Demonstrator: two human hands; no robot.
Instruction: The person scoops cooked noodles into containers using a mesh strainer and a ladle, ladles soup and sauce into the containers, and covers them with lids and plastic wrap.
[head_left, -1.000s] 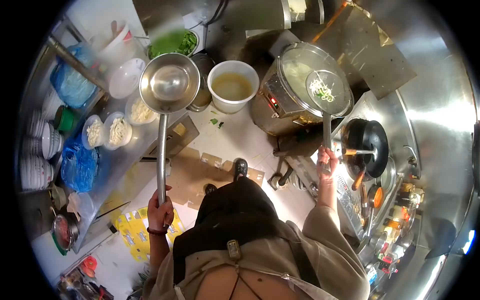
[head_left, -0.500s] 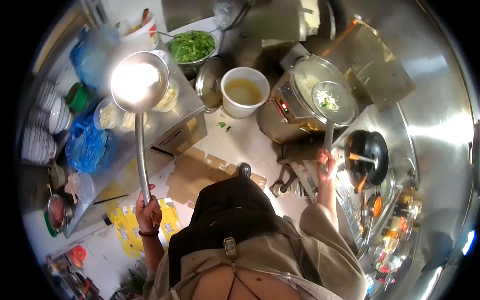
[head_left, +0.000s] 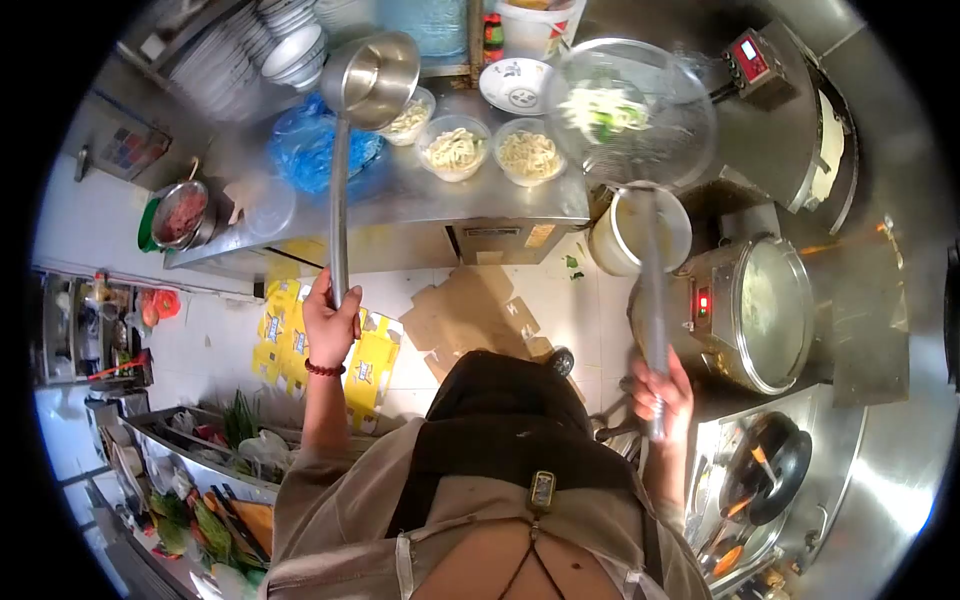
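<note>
Kitchen things crowd a shiny metal surface (head_left: 430, 208) at the top of the head view. On it stand three small bowls of pale noodles, and the middle noodle bowl (head_left: 455, 152) is round and full. Just behind them sits a white dish (head_left: 514, 86) with a pattern on it. To the left of the bowls lies a crumpled blue bag (head_left: 315, 150), and white bowls (head_left: 297, 55) are piled up behind the bag. Far to the left is a metal bowl of red meat (head_left: 185, 215).

One person's two hands are well apart. The left hand (head_left: 332, 322) has its fingers wrapped around the long handle of a big metal ladle (head_left: 382, 75). The ladle's cup is up over the surface, near the blue bag and the noodle bowls. A dark red bead bracelet (head_left: 324, 369) is on the left wrist.

The right hand (head_left: 664, 392) is curled around the handle of a round wire strainer (head_left: 675, 125). That handle looks blurry. Pale noodles with bits of green (head_left: 603, 112) lie in the strainer, which is up in front of the right end of the surface, hiding part of the dish.

Below the strainer, a white bucket (head_left: 612, 240) stands near the end of the surface. To its right is a big round pot (head_left: 778, 320) with red lights on its side. Flat brown cardboard (head_left: 470, 318) lies on the floor.
</note>
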